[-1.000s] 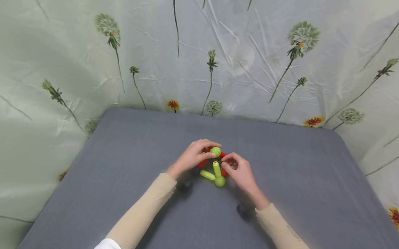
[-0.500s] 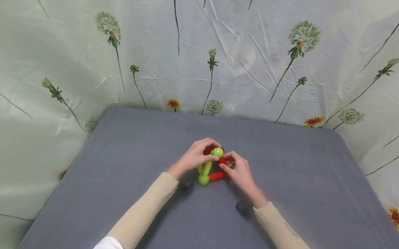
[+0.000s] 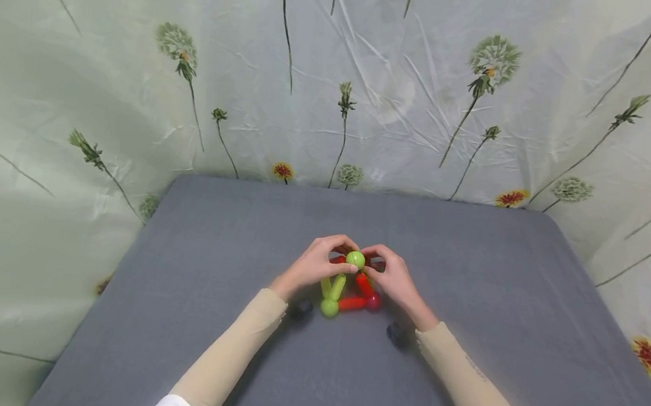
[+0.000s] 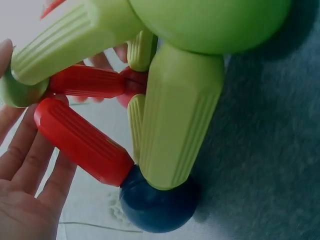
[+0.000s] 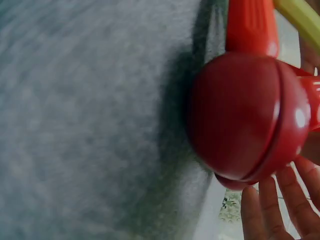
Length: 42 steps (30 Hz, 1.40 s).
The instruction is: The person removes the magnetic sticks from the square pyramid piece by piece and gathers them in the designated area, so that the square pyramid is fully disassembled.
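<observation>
A frame of toy rods and balls stands on the grey surface between both hands. Its upper green ball (image 3: 355,260) has the left hand (image 3: 316,261) gripping it from the left, thumb in front and fingers behind. From the other side the right hand (image 3: 393,277) pinches the same ball with thumb and forefinger. Below are a lower green ball (image 3: 329,308), green rods (image 3: 338,287), a red rod (image 3: 352,303) and a dark red ball (image 5: 245,115). The left wrist view also shows a dark blue ball (image 4: 159,200) joining a red rod and a green one.
The frame rests on a grey cloth-covered table (image 3: 312,374). Behind and beside it hangs a pale curtain (image 3: 310,100) printed with dandelions. Dark wrist cameras (image 3: 400,335) sit below the wrists, close to the table.
The frame has been turned, bringing red rods and the dark red ball to the front right. Both hands have since closed in around the upper green ball, which moved slightly nearer.
</observation>
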{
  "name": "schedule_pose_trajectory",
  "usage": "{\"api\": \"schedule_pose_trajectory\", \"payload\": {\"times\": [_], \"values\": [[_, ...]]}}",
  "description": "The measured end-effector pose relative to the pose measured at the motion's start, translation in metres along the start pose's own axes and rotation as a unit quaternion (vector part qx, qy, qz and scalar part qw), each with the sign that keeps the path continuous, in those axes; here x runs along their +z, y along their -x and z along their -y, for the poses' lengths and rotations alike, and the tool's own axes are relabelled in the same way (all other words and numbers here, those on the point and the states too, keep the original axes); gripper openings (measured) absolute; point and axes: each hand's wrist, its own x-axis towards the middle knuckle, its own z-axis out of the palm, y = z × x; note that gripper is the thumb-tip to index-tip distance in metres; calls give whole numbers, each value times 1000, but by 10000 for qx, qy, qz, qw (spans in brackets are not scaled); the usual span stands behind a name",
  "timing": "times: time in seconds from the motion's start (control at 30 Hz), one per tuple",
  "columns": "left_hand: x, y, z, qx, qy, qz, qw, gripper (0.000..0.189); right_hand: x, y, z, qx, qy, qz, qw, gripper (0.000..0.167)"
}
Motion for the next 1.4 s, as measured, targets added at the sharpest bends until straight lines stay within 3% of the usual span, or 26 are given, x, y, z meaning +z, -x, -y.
{"api": "schedule_pose_trajectory", "payload": {"times": [0.23, 0.37, 0.47, 0.6, 0.7, 0.87, 1.1, 1.4], "values": [[6, 0, 1, -125, 239, -9, 9996, 21, 0, 2, -9, -307, 160, 71, 9994, 23], [2, -4, 2, -280, 273, -250, 9989, 26, -1, 3, -12, -321, 86, 45, 9994, 25], [-6, -11, 4, -590, 236, -655, 9958, 29, -3, 0, -15, -32, -187, 170, 9997, 28], [-19, -22, 16, -1230, 24, -1001, 9873, 31, -7, -6, -20, 397, -521, 666, 9956, 32], [-26, -30, 29, -1657, -147, -961, 9814, 31, -10, -9, -23, 513, -550, 958, 9926, 32], [-32, -38, 49, -2028, -207, -815, 9756, 30, -13, -9, -26, 599, -598, 817, 9931, 29], [-32, -48, 67, -2121, -284, -989, 9718, 30, -15, -3, -31, 1008, -797, 535, 9903, 31], [-31, -54, 76, -1862, -295, -811, 9787, 34, -17, -3, -35, 1070, -694, 609, 9900, 31]]}}
